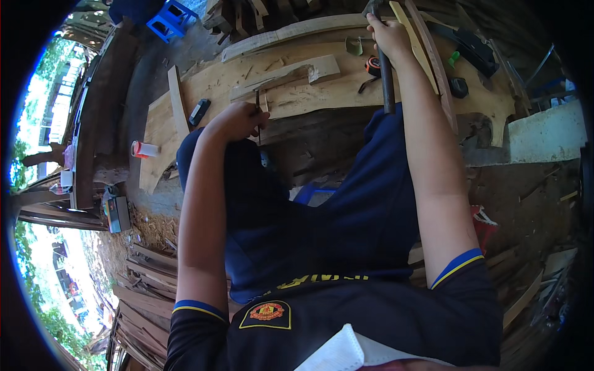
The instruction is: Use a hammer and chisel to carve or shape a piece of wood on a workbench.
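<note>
My left hand (238,122) is closed round a thin dark chisel (257,99), whose upper end reaches the near edge of a pale, notched wood piece (325,69). That piece lies on a broad wooden slab, and rough, chipped wood shows in its notch. Farther right, my right hand (391,38) grips a hammer (388,86) close to its head. The dark handle hangs down toward my right knee. The hammer's head is partly hidden by my fingers at the top of the view.
On the slab (185,117) lie an orange-black tape measure (372,66), a small black device (199,112), a red-capped container (145,149) and long wood strips (297,32). A blue stool (171,20) stands at far left. A black box-shaped tool (476,52) sits at right.
</note>
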`<action>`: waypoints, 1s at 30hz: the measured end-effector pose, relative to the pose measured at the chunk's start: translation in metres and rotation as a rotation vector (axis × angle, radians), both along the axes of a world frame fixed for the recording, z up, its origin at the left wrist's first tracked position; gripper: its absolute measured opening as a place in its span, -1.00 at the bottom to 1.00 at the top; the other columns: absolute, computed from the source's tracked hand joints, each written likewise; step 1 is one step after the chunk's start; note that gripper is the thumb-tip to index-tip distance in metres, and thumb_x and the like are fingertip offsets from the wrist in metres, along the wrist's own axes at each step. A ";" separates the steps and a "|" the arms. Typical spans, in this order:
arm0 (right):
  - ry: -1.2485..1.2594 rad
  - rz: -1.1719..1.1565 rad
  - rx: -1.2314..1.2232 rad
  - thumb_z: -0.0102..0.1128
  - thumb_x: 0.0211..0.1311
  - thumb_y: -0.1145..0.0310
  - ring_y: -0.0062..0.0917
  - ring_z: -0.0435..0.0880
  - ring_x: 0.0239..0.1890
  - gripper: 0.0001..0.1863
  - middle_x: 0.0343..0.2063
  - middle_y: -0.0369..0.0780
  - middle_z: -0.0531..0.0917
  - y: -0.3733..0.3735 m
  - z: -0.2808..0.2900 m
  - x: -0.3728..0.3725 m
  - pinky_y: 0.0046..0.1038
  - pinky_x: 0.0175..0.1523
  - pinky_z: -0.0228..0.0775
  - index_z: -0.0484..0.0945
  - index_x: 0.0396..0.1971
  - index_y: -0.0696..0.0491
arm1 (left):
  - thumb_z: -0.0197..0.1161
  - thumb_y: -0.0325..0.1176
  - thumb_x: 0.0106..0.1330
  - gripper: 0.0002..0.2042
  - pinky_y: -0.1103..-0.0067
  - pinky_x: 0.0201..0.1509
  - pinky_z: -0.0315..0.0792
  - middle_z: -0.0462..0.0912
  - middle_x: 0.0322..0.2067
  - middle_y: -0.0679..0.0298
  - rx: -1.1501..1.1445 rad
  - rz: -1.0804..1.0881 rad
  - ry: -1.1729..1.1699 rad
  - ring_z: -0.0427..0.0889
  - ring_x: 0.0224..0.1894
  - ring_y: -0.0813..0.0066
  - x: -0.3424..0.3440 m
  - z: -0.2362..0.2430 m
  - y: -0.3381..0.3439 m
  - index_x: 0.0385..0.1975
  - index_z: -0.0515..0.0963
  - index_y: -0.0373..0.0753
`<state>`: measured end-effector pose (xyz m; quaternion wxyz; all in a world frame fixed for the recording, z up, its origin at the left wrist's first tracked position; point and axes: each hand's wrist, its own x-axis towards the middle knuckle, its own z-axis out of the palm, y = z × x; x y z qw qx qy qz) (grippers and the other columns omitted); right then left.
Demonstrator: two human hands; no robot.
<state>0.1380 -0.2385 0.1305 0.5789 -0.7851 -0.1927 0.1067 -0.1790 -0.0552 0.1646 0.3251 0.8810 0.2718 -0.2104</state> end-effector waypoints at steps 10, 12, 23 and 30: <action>0.091 -0.104 0.046 0.17 0.23 -0.05 -0.33 0.70 -0.42 -0.54 -0.62 -0.12 0.66 -0.010 0.023 0.002 -0.22 -0.21 0.47 0.65 -0.48 0.10 | 0.13 -0.07 0.40 -0.60 0.49 -0.23 0.52 0.70 -0.44 0.14 0.065 -0.031 -0.048 0.72 -0.37 0.40 -0.022 0.021 -0.021 -0.35 0.60 -0.37; -0.205 -0.195 0.138 0.19 0.22 -0.04 -0.35 0.66 -0.52 -0.54 -0.64 -0.15 0.64 -0.006 0.008 0.006 -0.26 -0.33 0.45 0.62 -0.52 0.12 | 0.13 -0.10 0.40 -0.63 0.48 -0.22 0.51 0.69 -0.44 0.12 0.094 -0.067 -0.081 0.71 -0.37 0.37 -0.022 0.024 -0.022 -0.34 0.61 -0.36; 0.020 -0.040 0.234 0.17 0.22 -0.06 -0.36 0.64 -0.64 -0.50 -0.69 -0.16 0.60 -0.014 0.024 -0.009 -0.30 -0.47 0.45 0.60 -0.50 0.16 | 0.16 -0.27 0.35 -0.76 0.46 -0.14 0.50 0.70 -0.37 0.02 0.368 -0.126 -0.316 0.69 -0.27 0.12 -0.003 0.015 -0.027 -0.22 0.64 -0.32; 0.087 -0.166 -0.117 0.10 0.30 -0.07 -0.42 0.58 -0.66 -0.47 -0.73 -0.23 0.55 -0.048 0.051 -0.026 -0.32 -0.48 0.42 0.55 -0.52 0.16 | 0.22 -0.30 0.31 -0.81 0.40 -0.14 0.50 0.68 -0.37 -0.02 0.226 -0.085 -0.483 0.68 -0.26 0.06 0.049 -0.034 -0.019 -0.25 0.67 -0.25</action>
